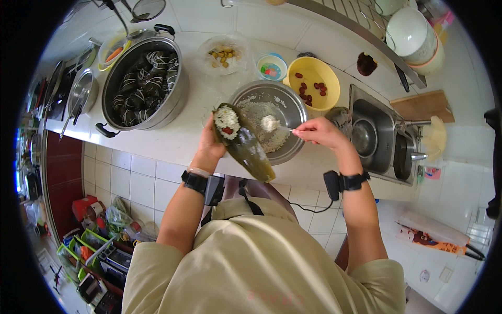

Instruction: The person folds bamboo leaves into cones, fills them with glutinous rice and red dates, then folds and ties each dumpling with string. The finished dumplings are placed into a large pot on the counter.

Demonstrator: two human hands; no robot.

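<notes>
My left hand [210, 141] holds a folded green leaf [251, 153] whose long end hangs toward the counter's front edge. White rice [225, 117] fills the leaf's hollow, with a red date [227, 130] showing in it. Between the fingers of my right hand [319, 133] is the handle of a spoon [285, 128]. A heap of rice [270, 123] sits on the spoon, over a steel bowl [295, 103]. More loose rice [251, 108] lies across the bowl's bottom and clings to its side.
A large steel pot [182, 84] of string-tied leaf parcels [135, 98] stands at the left. Behind the bowl are a yellow basin [333, 84] with red dates, a small blue-rimmed bowl [271, 67] and yellowish pieces [224, 57] on plastic. A steel sink [376, 125] lies to the right.
</notes>
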